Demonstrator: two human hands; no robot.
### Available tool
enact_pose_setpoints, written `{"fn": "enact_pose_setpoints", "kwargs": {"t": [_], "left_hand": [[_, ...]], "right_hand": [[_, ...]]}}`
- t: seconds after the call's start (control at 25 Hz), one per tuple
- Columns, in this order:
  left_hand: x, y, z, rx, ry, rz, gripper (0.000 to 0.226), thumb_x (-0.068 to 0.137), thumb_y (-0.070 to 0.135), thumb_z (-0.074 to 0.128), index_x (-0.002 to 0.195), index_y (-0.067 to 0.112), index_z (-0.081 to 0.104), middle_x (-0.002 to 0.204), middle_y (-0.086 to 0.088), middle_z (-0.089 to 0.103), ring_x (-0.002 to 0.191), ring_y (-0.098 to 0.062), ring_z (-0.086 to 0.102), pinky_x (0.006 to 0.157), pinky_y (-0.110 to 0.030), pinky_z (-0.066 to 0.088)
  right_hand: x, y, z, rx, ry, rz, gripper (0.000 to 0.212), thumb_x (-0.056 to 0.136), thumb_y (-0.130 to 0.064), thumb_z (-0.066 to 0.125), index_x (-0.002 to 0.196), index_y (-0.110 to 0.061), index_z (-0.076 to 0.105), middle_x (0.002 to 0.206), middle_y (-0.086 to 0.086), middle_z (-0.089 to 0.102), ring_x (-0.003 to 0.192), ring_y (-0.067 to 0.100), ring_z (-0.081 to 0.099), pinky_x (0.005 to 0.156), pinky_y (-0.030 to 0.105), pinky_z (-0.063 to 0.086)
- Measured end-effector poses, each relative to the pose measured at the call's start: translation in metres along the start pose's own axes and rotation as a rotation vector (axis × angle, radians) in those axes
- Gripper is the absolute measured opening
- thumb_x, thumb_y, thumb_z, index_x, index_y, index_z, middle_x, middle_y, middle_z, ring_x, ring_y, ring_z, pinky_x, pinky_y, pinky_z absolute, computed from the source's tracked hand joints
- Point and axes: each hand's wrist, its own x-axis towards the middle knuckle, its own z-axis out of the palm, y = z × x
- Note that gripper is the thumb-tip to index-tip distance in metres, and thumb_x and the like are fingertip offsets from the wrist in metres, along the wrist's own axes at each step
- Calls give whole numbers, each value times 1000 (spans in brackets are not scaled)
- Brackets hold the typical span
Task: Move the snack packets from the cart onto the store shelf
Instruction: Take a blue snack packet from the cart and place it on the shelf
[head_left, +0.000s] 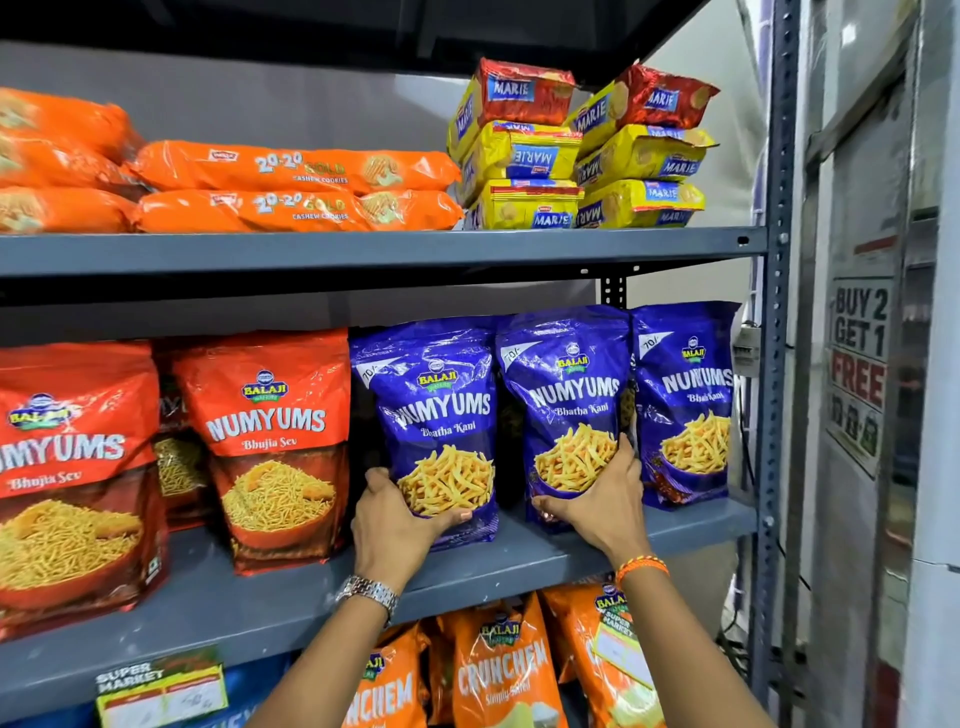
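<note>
With each hand cupping a blue packet's base on the middle shelf (519, 566), left hand (400, 525) on one (441, 415), right hand (602, 499) on the next (566, 395), seat both upright and level before the fingers let go.

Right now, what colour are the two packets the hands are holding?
Blue, seen in the head view: left hand on one packet, right hand on another.

Middle shelf (571, 551): three Bhatha Kani packets upright side by side at right; left hand (397, 525) grips the left one (441, 415), right hand (602, 499) the middle one (569, 395). Bhujia Sev packets (270, 441) stand left of them. Marie packs (576, 150) stacked on shelf above, Crunchem packets (498, 670) below.
</note>
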Motion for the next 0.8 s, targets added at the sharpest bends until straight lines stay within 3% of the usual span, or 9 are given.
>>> {"fn": "enact_pose_setpoints", "kwargs": {"t": [0.16, 0.24, 0.32, 0.4, 0.48, 0.56, 0.68, 0.76, 0.8], "left_hand": [[-7, -3, -7, -38, -55, 22, 117, 44, 65, 88, 134, 6, 41, 121, -8, 66, 113, -27, 64, 89, -33, 54], [-12, -13, -27, -103, -33, 42, 114, 47, 60, 90, 138, 10, 41, 122, -5, 65, 113, -22, 63, 93, -33, 53], [-14, -33, -59, -169, 138, 100, 95, 52, 54, 91, 129, 17, 50, 110, 2, 66, 101, -16, 64, 89, -32, 55], [-10, -69, -104, -170, 425, 143, 74, 55, 41, 92, 115, 19, 54, 102, 3, 62, 94, -16, 62, 85, -30, 53], [-2, -108, -148, -100, 674, 82, 74, 54, 34, 91, 113, 14, 52, 109, -5, 57, 102, -27, 56, 92, -35, 46], [9, -146, -186, 9, 740, -128, 90, 49, 34, 94, 121, 7, 47, 122, -15, 50, 115, -35, 45, 103, -42, 34], [20, -192, -218, 34, 521, -382, 126, 44, 36, 98, 141, -3, 28, 143, -22, 34, 134, -38, 32, 115, -44, 23], [25, -219, -229, -25, 380, -416, 143, 42, 35, 100, 148, -7, 13, 152, -22, 24, 143, -36, 27, 119, -40, 23], [29, -231, -232, -47, 326, -398, 148, 41, 35, 100, 149, -6, 9, 153, -21, 25, 144, -34, 28, 120, -38, 25]], "right_hand": [[-5, 0, -1, 3, 19, -7, 151, 38, -53, 96, 154, -11, 9, 150, 21, 32, 139, 43, 33, 115, 53, 31], [-16, -7, 2, 5, 136, -13, 150, 37, -57, 94, 154, -11, 12, 148, 24, 34, 138, 42, 32, 115, 54, 26], [-38, -19, 13, 91, 368, -121, 131, 44, -56, 92, 149, -14, 25, 142, 18, 43, 131, 36, 37, 114, 47, 27], [-73, -49, 44, 280, 491, -324, 92, 59, -43, 89, 135, -17, 44, 127, 5, 53, 118, 27, 50, 111, 34, 37], [-105, -90, 82, 452, 338, -400, 65, 65, -25, 87, 120, -20, 55, 111, -4, 58, 102, 17, 60, 95, 38, 52], [-130, -130, 120, 501, 39, -399, 69, 61, -19, 91, 120, -18, 55, 112, -2, 58, 102, 16, 62, 89, 41, 57], [-136, -159, 166, 299, -228, -354, 111, 52, -30, 96, 143, -4, 37, 139, 14, 47, 130, 31, 48, 113, 45, 40], [-132, -171, 184, 284, -336, -207, 134, 45, -32, 99, 150, 1, 23, 148, 17, 41, 138, 32, 42, 118, 41, 32], [-129, -175, 192, 365, -393, -113, 135, 43, -26, 100, 149, 0, 21, 146, 16, 45, 134, 30, 46, 117, 40, 35]]}}
